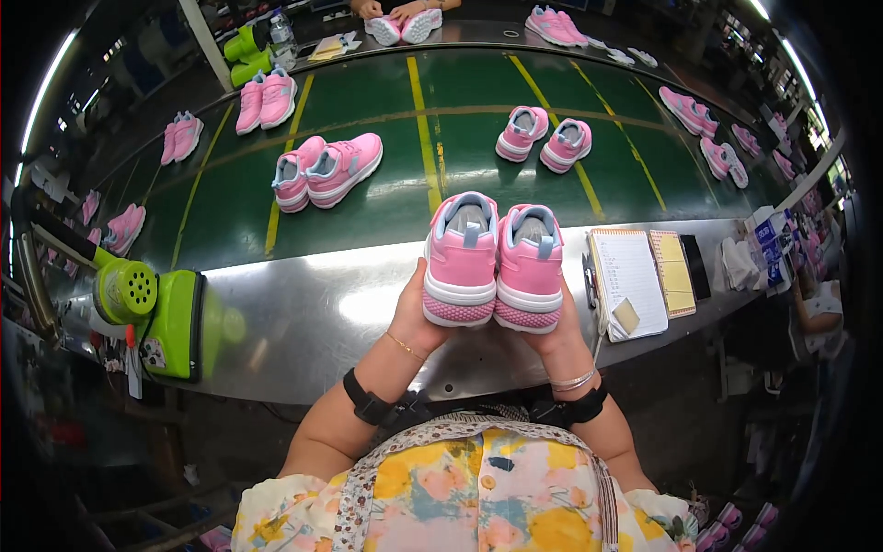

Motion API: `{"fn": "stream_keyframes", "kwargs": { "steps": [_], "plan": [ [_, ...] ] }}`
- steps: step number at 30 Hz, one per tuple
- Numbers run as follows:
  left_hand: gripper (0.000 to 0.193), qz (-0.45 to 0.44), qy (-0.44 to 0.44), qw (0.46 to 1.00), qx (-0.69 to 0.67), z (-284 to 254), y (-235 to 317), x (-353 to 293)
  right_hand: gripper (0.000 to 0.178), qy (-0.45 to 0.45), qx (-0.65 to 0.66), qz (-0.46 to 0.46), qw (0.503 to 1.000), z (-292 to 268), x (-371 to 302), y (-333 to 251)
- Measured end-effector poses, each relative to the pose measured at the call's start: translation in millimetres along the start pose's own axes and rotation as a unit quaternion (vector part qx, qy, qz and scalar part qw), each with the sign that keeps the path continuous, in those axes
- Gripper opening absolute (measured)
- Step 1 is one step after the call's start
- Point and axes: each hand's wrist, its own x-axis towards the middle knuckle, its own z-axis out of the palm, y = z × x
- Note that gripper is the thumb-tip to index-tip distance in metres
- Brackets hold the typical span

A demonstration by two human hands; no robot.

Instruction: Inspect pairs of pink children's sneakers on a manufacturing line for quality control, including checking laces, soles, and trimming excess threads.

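I hold up a pair of pink sneakers side by side, heels toward me, above the metal ledge. My left hand (416, 308) is wrapped around the outer side of the left sneaker (462, 258). Around the right sneaker (531, 267), my right hand (557, 329) closes in the same way. Both shoes have white midsoles, light blue heel tabs and linings, and grey stuffing inside. Their inner sides touch each other. The soles hide most of my fingers.
Beyond the metal ledge (368, 308) runs a green conveyor belt (368, 225) with yellow lines, carrying several pairs of pink sneakers (345, 172). A green hot-air device (170, 317) stands at left, a notebook (630, 281) at right. Across the belt, another person's hands (395, 13) touch shoes.
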Motion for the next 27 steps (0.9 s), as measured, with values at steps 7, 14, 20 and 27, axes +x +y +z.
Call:
{"fn": "stream_keyframes", "kwargs": {
  "steps": [7, 14, 20, 27],
  "plan": [
    [0.049, 0.011, 0.013, 1.0, 0.001, 6.8, 3.2, -10.7, 0.048, -0.007, 0.008, -0.001, 1.0, 10.7, -3.8, 6.9],
    [0.05, 0.019, 0.013, 1.0, 0.016, 6.1, 7.2, -17.7, 0.048, 0.001, -0.017, -0.004, 1.0, 16.1, -7.5, 13.9],
    [0.039, 0.167, 0.241, 0.842, 0.453, -49.2, 21.3, -17.2, 0.041, 0.015, -0.024, -0.016, 0.999, 7.9, -14.3, 11.9],
    [0.038, 0.399, -0.123, 0.584, 0.696, 59.2, 15.8, -44.5, 0.048, 0.053, -0.071, -0.055, 0.995, 20.8, -24.4, 7.3]
  ]
}}
